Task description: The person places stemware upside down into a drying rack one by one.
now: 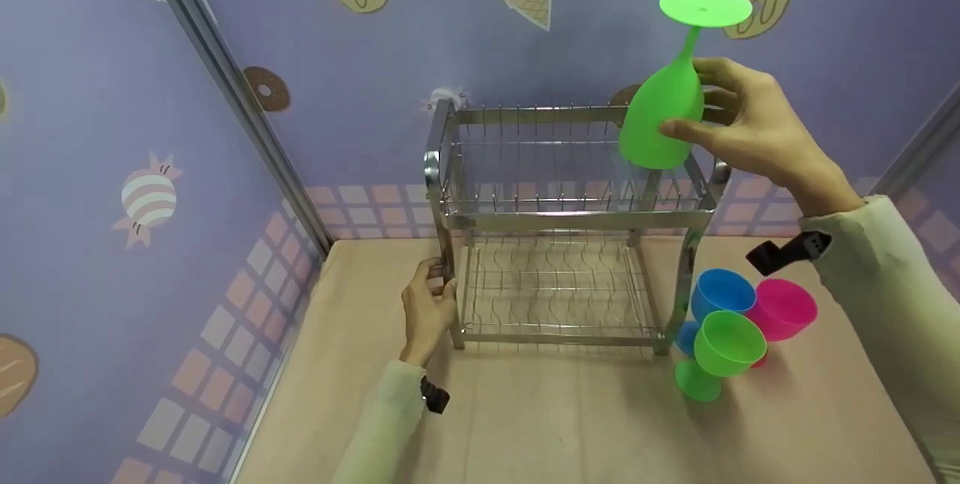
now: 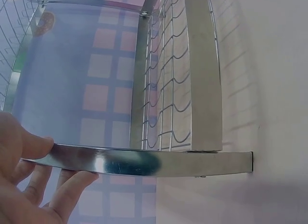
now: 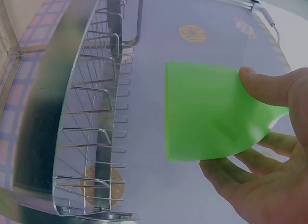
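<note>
Upside down in my right hand is a green plastic goblet, its round foot facing up and its mouth down. Thumb and fingers grip the bowl from either side, over the right end of the upper tier of a two-tier metal dish rack. In the right wrist view the goblet's rim stands apart from the rack's wire prongs. My left hand holds the rack's left front leg, thumb on one side and fingers on the other, as the left wrist view shows at the metal upright.
Three more goblets stand close together right of the rack: a blue one, a pink one and a green one. The rack stands on a pale tabletop against a purple patterned wall. Another patterned wall rises at the left.
</note>
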A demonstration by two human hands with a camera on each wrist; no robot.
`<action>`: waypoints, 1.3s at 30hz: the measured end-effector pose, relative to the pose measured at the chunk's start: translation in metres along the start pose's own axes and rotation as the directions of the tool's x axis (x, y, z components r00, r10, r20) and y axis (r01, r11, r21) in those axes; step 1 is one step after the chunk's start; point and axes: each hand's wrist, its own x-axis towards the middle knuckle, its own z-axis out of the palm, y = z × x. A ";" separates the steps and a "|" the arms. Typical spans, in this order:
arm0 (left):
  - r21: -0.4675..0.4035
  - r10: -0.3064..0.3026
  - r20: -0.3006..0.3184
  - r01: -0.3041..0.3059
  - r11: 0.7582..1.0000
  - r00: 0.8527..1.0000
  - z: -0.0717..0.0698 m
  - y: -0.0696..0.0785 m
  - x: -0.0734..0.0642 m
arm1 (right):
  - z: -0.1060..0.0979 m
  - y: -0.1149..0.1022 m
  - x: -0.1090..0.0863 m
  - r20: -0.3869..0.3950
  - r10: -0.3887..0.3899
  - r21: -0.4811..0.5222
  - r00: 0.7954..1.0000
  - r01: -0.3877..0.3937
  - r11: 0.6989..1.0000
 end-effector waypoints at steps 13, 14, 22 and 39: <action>0.039 -0.003 -0.006 0.003 0.999 1.000 0.002 -0.001 0.002 | 0.009 0.030 0.040 -0.039 0.116 0.009 0.992 -0.116 0.993; 0.041 -0.001 -0.006 0.002 0.999 1.000 0.002 -0.001 0.002 | 0.010 0.033 0.041 -0.038 0.123 0.007 0.992 -0.123 0.992; 0.056 -0.008 -0.004 0.008 0.998 1.000 0.002 0.000 0.002 | 0.021 0.048 0.045 -0.011 0.159 -0.053 0.987 -0.159 0.986; 0.044 -0.013 -0.004 0.013 0.999 1.000 0.002 0.000 0.002 | 0.045 0.059 0.047 0.000 0.119 -0.160 0.993 -0.118 0.980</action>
